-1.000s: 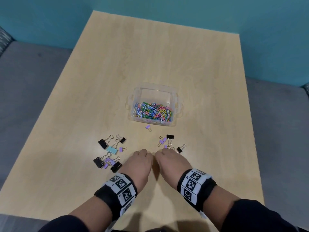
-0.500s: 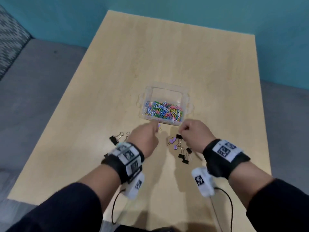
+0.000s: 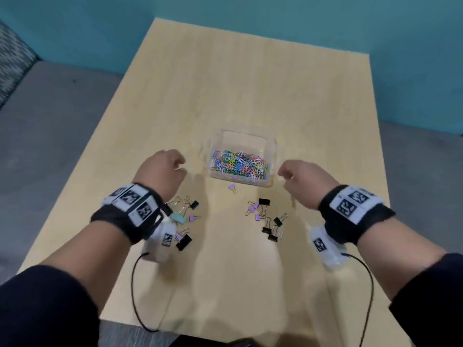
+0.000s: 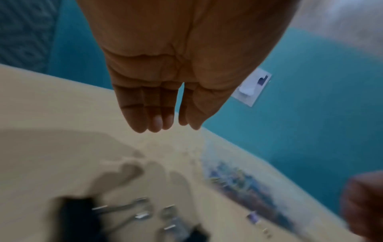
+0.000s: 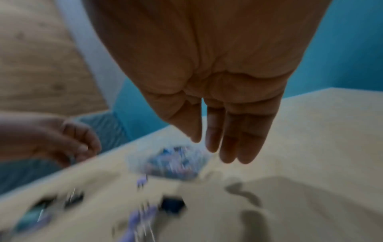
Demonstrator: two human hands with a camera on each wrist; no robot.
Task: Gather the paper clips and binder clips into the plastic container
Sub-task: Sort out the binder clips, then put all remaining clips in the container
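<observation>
A clear plastic container (image 3: pixel 271 149) sits mid-table, with a heap of coloured paper clips (image 3: pixel 240 165) inside. My left hand (image 3: pixel 179 167) hovers just left of it and my right hand (image 3: pixel 285 175) just right of it. Neither touches it. In the wrist views the left hand's fingers (image 4: pixel 143 117) and the right hand's fingers (image 5: pixel 228 147) hang loosely, holding nothing I can see. Black, purple and teal binder clips (image 3: pixel 185 216) lie below the left hand. Another cluster (image 3: pixel 265 219) lies below the right. One purple clip (image 3: pixel 232 187) lies by the container's near wall.
The light wooden table (image 3: pixel 250 83) is bare beyond the container. Its near edge (image 3: pixel 225 334) is close to my body, and grey floor lies on both sides. Thin black cables (image 3: pixel 134 284) hang from both wrist bands over the near table area.
Both hands rose from the table's near part, moved forward and spread apart to either side of the container. The clips on the table lie where they were.
</observation>
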